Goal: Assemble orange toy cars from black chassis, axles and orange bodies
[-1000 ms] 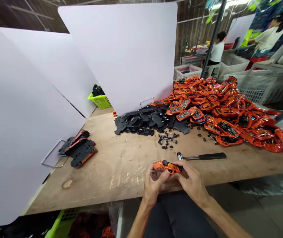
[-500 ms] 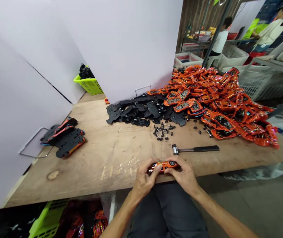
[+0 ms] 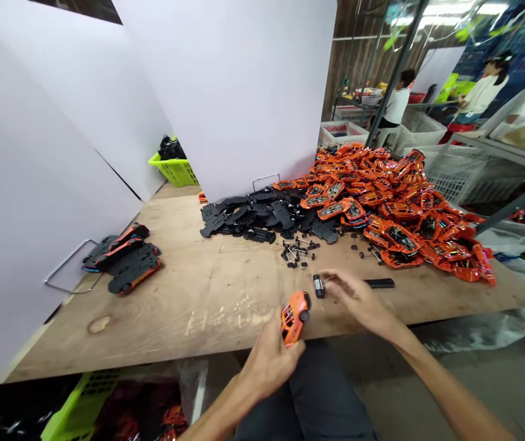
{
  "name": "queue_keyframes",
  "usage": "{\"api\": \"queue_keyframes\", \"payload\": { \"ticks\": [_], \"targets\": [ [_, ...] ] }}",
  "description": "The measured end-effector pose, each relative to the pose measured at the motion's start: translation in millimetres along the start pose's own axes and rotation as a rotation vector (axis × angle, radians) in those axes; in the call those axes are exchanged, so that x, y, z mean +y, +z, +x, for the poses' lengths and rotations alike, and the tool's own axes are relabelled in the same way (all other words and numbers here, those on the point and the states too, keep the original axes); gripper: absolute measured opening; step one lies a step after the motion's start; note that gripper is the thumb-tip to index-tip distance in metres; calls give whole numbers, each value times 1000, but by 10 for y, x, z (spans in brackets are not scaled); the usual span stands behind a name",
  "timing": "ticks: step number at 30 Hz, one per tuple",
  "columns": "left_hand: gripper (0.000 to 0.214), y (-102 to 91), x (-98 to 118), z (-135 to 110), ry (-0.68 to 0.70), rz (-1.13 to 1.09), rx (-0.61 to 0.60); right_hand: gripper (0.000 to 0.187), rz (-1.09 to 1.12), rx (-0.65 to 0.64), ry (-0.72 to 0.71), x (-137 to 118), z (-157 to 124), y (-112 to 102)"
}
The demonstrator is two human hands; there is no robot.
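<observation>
**Held close at the front edge**

The left hand (image 3: 269,361) is closed around an orange toy car body (image 3: 295,318), which stands tilted just at the front edge of the plywood table (image 3: 225,324), one black wheel showing at its top end. Held there, it seems to sit clear of the loose parts (a judgement, nothing more). The right hand (image 3: 355,300) is apart from it, fingers spread and closed on nothing, hovering over the shaft of a short hammer (image 3: 318,286). The metal head and black handle show on either side; whether the fingers touch the shaft is hidden. The hammer lies roughly along the front edge, probably kept there within easy reach. Farther back sit a small scatter of black axles with wheels (image 3: 296,252), a heap of black chassis plates (image 3: 253,214) and a large pile of orange car shells (image 3: 391,214) running toward the right edge. Bare plywood leaves open room leftward, up to a small stack of black-and-orange car parts (image 3: 127,260) beside a white partition (image 3: 60,122).
</observation>
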State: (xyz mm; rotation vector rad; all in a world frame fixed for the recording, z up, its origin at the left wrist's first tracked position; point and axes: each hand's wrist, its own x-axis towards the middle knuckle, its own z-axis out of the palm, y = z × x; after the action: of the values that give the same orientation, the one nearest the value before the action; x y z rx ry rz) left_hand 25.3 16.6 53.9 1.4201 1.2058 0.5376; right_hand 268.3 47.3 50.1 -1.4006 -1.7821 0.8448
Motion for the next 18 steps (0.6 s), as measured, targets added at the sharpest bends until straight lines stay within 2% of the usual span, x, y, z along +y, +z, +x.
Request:
{"api": "queue_keyframes", "payload": {
  "ticks": [2,4,5,7,9,12,13,16,18],
  "targets": [
    [30,40,-60,-87,-270,-617,-260,33,-310,68,-69,287,13,-170],
    [35,98,-150,-130,-489,-1167,-504,27,-536,49,-125,482,-8,-262],
    [38,134,-207,-132,-563,-1375,-572,25,-575,12,-145,517,-30,-277],
    [39,208,-330,-111,-645,-1644,-616,20,-528,-83,-162,460,-92,-264],
    [38,267,-440,-80,-668,-1795,-611,20,-414,-167,-183,284,-156,-226],
    [39,302,-529,-55,-660,-1900,-608,45,-381,-270,-325,14,-216,-152],
    [39,301,-538,-53,-659,-1915,-611,52,-404,-267,-375,-38,-225,-117],
    [40,282,-534,-54,-679,-1934,-637,57,-387,-81,-382,-63,-241,25],
    [41,266,-526,-52,-691,-1939,-651,58,-349,-41,-380,-16,-256,128]
  ]
}}
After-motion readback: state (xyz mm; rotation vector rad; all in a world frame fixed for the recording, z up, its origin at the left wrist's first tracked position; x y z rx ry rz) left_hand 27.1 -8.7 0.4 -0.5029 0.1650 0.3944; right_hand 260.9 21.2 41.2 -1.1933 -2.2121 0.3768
